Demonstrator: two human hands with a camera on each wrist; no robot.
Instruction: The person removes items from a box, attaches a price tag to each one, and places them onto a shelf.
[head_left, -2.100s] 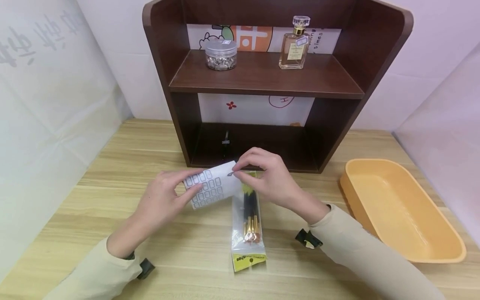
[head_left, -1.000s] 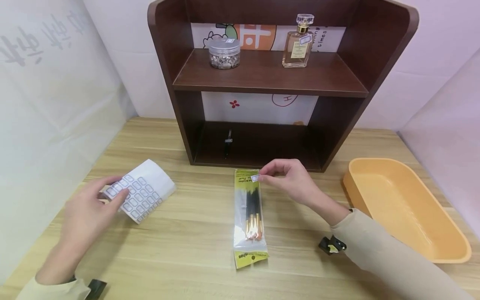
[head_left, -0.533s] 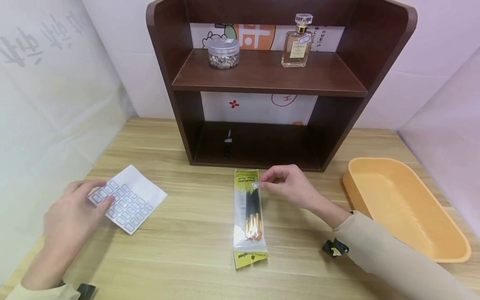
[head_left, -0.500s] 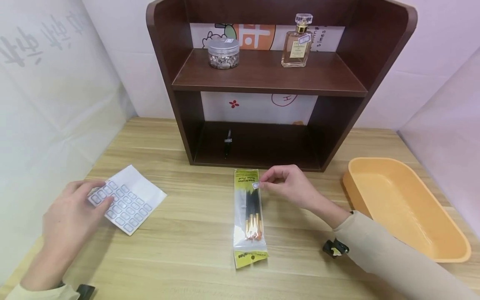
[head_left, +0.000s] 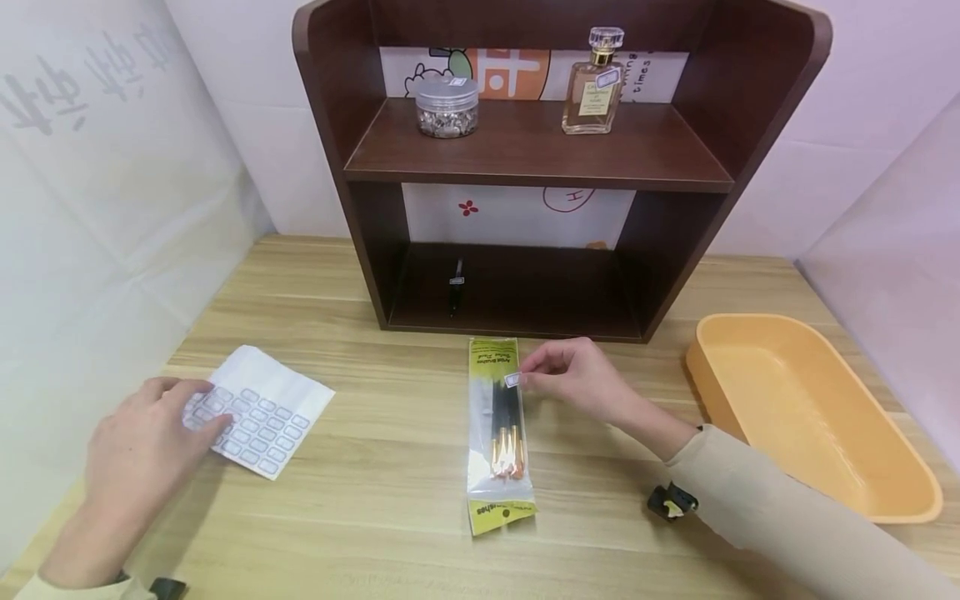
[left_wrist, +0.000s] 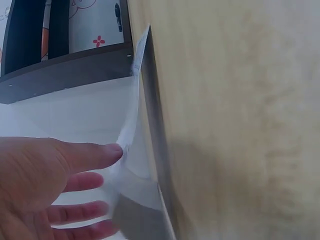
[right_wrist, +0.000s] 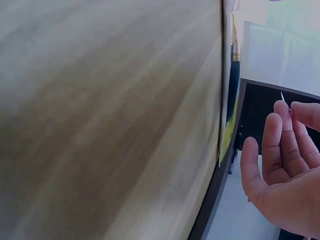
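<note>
In the head view my left hand [head_left: 153, 450] pinches the near left edge of a white sheet of label stickers [head_left: 270, 433], thumb on top. The left wrist view has the sheet [left_wrist: 132, 105] edge-on, bowed, close over the wooden table. My right hand [head_left: 573, 379] pinches one small white label sticker [head_left: 513, 380] between thumb and index finger. The sticker overlaps the right side of a clear packet of paintbrushes [head_left: 501, 433], which lies flat with yellow-green printed ends. In the right wrist view the sticker [right_wrist: 283, 97] appears as a thin sliver at the fingertips.
Behind the packet stands a dark brown two-level shelf [head_left: 536, 179]. On its upper level are a lidded jar [head_left: 447, 108] and a perfume bottle [head_left: 593, 87], both labelled. A pen [head_left: 456, 287] with a label lies below. An orange-yellow tray [head_left: 810, 417] sits at the right.
My hands have parted: the left carried the sheet left and down towards the table, while the right took a sticker off it and moved slightly lower beside the brush packet.
</note>
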